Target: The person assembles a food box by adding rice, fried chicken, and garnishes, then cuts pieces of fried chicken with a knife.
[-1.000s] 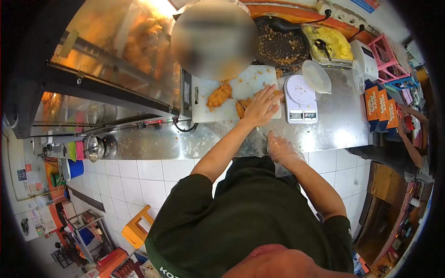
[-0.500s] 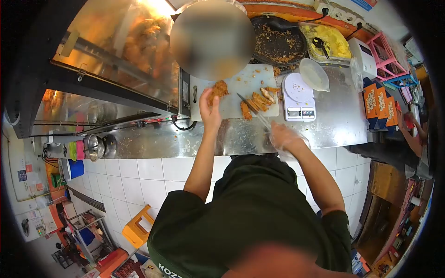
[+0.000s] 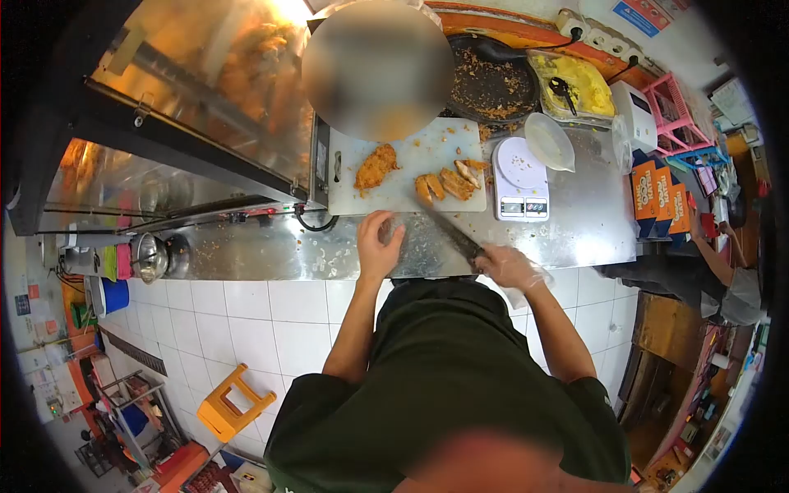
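My left hand (image 3: 379,248) is over the front of the steel counter, thumb and fingers curved apart, holding nothing. In a clear plastic glove, my right hand (image 3: 506,268) grips a knife (image 3: 454,233) by its handle; the blade slants up and left, its tip close to the front edge of the white cutting board (image 3: 411,197). A whole breaded fried cutlet (image 3: 377,168) lies on the board's left part, beyond my left hand. Several cut cutlet slices (image 3: 454,185) lie at the board's right, just past the knife tip.
Right of the board stands a white kitchen scale (image 3: 521,177), with a clear plastic bowl (image 3: 549,144) behind it. Further back are a crumb-strewn black pan (image 3: 496,78) and a tub of yellow food (image 3: 585,76). A lit glass display cabinet (image 3: 205,90) borders the left. Another person (image 3: 731,279) is at far right.
My left hand has let go of the whole cutlet, now lying on the board, and has drawn back toward me. The knife has moved back from the slices toward the counter's front.
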### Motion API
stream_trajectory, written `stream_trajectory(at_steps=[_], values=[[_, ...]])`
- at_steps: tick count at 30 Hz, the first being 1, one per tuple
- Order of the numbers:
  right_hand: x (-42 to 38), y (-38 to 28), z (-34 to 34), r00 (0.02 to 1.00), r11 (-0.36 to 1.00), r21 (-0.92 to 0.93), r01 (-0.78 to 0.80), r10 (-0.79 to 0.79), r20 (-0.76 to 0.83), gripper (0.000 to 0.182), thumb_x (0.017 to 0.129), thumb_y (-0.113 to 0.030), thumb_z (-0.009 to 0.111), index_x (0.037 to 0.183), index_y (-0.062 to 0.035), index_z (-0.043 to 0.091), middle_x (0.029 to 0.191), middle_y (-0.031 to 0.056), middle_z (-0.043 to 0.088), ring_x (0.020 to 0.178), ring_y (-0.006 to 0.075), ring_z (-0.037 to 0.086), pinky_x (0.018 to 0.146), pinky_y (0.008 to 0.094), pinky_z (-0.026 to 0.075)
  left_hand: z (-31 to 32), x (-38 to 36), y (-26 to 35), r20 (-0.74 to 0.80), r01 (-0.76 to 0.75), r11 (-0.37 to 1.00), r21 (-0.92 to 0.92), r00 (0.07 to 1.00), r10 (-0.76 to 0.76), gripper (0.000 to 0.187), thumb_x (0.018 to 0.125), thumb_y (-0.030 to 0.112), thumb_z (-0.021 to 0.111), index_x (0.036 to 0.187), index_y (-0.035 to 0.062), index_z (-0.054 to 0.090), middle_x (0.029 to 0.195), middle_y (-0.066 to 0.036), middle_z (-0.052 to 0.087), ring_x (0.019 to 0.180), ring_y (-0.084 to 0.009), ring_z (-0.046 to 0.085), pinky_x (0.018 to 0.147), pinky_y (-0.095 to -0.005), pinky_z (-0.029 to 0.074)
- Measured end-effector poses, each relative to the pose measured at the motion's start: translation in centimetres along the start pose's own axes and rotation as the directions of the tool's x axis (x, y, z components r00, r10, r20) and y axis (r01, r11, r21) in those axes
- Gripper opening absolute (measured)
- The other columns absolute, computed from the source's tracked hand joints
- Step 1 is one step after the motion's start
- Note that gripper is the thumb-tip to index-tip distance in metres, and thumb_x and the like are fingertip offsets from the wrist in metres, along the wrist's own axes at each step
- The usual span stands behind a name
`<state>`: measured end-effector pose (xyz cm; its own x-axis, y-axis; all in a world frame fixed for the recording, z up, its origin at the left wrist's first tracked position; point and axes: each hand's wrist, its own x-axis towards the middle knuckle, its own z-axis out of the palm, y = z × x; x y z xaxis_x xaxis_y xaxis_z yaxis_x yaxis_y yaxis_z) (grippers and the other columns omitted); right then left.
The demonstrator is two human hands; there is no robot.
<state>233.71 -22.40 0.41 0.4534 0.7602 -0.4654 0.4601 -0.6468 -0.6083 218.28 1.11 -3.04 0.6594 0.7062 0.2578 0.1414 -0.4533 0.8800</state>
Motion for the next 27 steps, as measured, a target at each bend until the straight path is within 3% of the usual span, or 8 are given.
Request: stream_trajectory(at_steps=[2,5,7,9,14,20,25,27], values=[[0.5,-0.7,0.9,0.994,0.965,-0.247,0.091,-0.103,-0.04,0.027,0.084,-0.029,0.054,0.098,-0.0057,0.057,0.091,0.0204,0.061,0.09,0.0366,0.058,0.078,0.0459,0.046,-1.2,-0.7,-0.8,-0.012,0.009,1.0,0.018,1.0,-0.009,0.032,0.071,0.009,0.072,0.101,0.0041,0.06,0.105,-0.011,0.058,0.094,-0.0244,0.053,0.08,-0.0324,0.044],[2.5,-2.1,0.6,0.99,0.981,-0.192,-0.014,-0.013,-0.141,0.032,0.081,-0.031,0.059,0.102,-0.0075,0.059,0.094,0.0186,0.062,0.094,0.0361,0.057,0.081,0.046,0.045,-2.5,-1.6,-1.9,-0.098,-0.014,0.999,0.03,0.995,0.017,0.032,0.073,0.008,0.071,0.102,0.0036,0.06,0.106,-0.011,0.058,0.095,-0.0238,0.053,0.079,-0.0317,0.044],[3.7,-2.6,-0.7,0.94,0.93,-0.349,0.111,-0.213,-0.268,0.044,0.077,-0.034,0.064,0.111,-0.0082,0.056,0.107,0.0179,0.059,0.103,0.0358,0.052,0.088,0.0458,0.042,-3.4,-2.1,-2.6,-0.113,0.021,0.999,0.025,0.993,-0.018,0.031,0.074,0.008,0.07,0.102,0.004,0.06,0.107,-0.011,0.058,0.095,-0.0238,0.053,0.079,-0.0313,0.044],[6.2,-4.2,-2.0,0.704,0.909,-0.353,0.222,-0.4,-0.586,0.061,0.072,-0.038,0.069,0.122,-0.0076,0.05,0.12,0.0203,0.052,0.115,0.0386,0.044,0.097,0.0457,0.035,-3.8,-2.5,-2.6,-0.107,0.044,0.999,-0.007,0.993,-0.044,0.03,0.075,0.008,0.07,0.102,0.0043,0.06,0.107,-0.011,0.057,0.096,-0.0235,0.053,0.08,-0.0312,0.044],[12.3,-8.3,-1.5,0.773,0.825,-0.541,-0.164,-0.234,-0.59,0.082,0.065,-0.055,0.069,0.13,-0.0109,0.044,0.127,0.0267,0.044,0.119,0.0459,0.038,0.097,0.0534,0.03,-4.4,-3.1,-1.7,-0.072,0.064,0.996,-0.069,0.995,-0.069,0.029,0.075,0.005,0.068,0.103,0.0036,0.059,0.109,-0.012,0.055,0.095,-0.0225,0.054,0.077,-0.0292,0.045],[11.9,-7.5,0.0,0.897,0.879,-0.474,-0.05,-0.17,-0.409,0.062,0.072,-0.052,0.062,0.118,-0.0114,0.052,0.114,0.0186,0.054,0.111,0.0382,0.047,0.09,0.0512,0.037,-4.6,-3.6,-2.3,-0.097,0.025,0.998,-0.053,0.995,-0.03,0.03,0.075,0.003,0.067,0.104,0.0029,0.058,0.111,-0.012,0.054,0.09,-0.02,0.054,0.076,-0.0279,0.045],[13.3,-3.0,-0.2,0.736,0.889,-0.26,0.377,-0.458,-0.498,0.031,0.078,-0.032,0.062,0.101,-0.0136,0.055,0.092,0.0116,0.061,0.092,0.0321,0.057,0.075,0.041,0.047,-4.2,-4.7,-3.8,-0.054,0.076,0.997,-0.028,0.996,-0.077,0.033,0.076,0.002,0.066,0.108,0.0037,0.057,0.114,-0.012,0.053,0.086,-0.0167,0.053,0.072,-0.0262,0.045],[13.7,-1.9,-1.3,0.783,0.906,-0.232,0.355,-0.424,-0.456,0.036,0.075,-0.029,0.065,0.106,-0.0138,0.055,0.099,0.0123,0.061,0.094,0.0318,0.057,0.078,0.0402,0.048,-4.0,-4.6,-4.1,-0.041,0.046,0.999,-0.006,0.998,-0.046,0.034,0.077,0.002,0.065,0.11,0.0039,0.056,0.116,-0.012,0.052,0.084,-0.0163,0.054,0.071,-0.0257,0.045]])
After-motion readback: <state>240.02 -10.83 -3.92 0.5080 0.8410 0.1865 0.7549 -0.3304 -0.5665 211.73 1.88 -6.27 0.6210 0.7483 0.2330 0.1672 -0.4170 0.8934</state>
